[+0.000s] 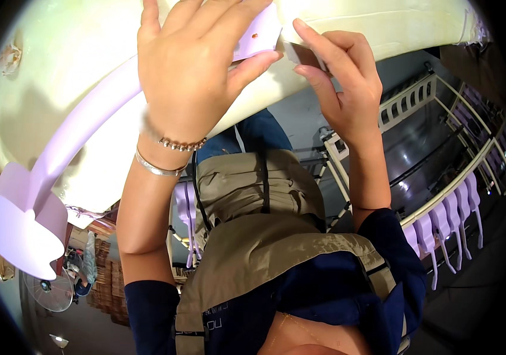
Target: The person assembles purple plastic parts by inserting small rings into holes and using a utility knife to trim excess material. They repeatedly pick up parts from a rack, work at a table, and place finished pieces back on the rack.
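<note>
My left hand point(185, 77) lies over a lavender plastic piece point(263, 29), its thumb along the near edge and its fingers stretched across the top. Part of the fingers is cut off by the upper edge. From under this hand a long curved lavender arm point(87, 121) runs left to a broad flared end point(26, 225) with a notched rim. A tiny orange-brown spot shows on the piece near my thumb. Just to its right, my right hand point(347, 89) pinches a small flat brownish-grey strip point(307, 57) between thumb and forefinger. I cannot make out its exact kind.
The pale worktable point(377, 44) has a curved near edge in front of me. Below right, a cream pipe rack point(460, 192) carries several hanging lavender parts point(439, 222). A fan point(48, 290) and brown stacks point(108, 275) stand lower left. A crumpled scrap point(10, 58) lies at upper left.
</note>
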`<state>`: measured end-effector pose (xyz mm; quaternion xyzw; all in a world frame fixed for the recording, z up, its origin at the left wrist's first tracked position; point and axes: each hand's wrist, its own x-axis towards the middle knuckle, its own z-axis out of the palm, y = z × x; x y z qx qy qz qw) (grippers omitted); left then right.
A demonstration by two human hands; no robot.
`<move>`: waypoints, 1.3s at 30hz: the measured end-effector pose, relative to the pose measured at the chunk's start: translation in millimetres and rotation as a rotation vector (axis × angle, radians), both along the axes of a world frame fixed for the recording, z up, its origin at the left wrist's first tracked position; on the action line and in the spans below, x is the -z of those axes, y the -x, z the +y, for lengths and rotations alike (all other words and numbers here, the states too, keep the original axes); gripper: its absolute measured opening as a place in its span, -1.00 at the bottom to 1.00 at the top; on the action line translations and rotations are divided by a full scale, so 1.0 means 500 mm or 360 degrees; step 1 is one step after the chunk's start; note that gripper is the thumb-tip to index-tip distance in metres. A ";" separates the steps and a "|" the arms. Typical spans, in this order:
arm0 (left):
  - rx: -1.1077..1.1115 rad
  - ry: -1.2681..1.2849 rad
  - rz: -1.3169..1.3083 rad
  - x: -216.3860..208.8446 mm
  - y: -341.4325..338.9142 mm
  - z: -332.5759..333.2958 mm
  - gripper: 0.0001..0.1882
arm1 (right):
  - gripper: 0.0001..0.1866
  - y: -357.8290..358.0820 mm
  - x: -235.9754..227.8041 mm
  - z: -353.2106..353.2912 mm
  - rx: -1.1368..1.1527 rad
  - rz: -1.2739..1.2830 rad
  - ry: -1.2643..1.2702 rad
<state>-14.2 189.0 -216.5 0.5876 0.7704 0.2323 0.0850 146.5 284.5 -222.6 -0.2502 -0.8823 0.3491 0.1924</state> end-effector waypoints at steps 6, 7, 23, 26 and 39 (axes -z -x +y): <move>0.0017 0.0096 0.0033 -0.013 0.003 0.000 -0.45 | -0.68 0.009 0.010 0.004 -0.0056 0.0088 -0.0006; 0.0013 0.0083 0.0051 -0.010 0.003 -0.001 -0.44 | -0.69 0.010 0.010 0.004 -0.0074 0.0084 -0.0006; 0.0020 -0.0085 0.0063 0.009 0.007 -0.005 -0.42 | -0.66 0.023 -0.007 0.013 -0.0177 -0.0010 0.0055; 0.0003 -0.0048 0.0026 0.004 0.007 -0.002 -0.39 | -0.66 0.027 0.002 0.015 -0.0231 0.0039 -0.0016; -0.0020 -0.0183 0.0115 0.016 0.006 -0.004 -0.26 | -0.77 0.035 0.009 0.020 -0.0302 0.0061 -0.0112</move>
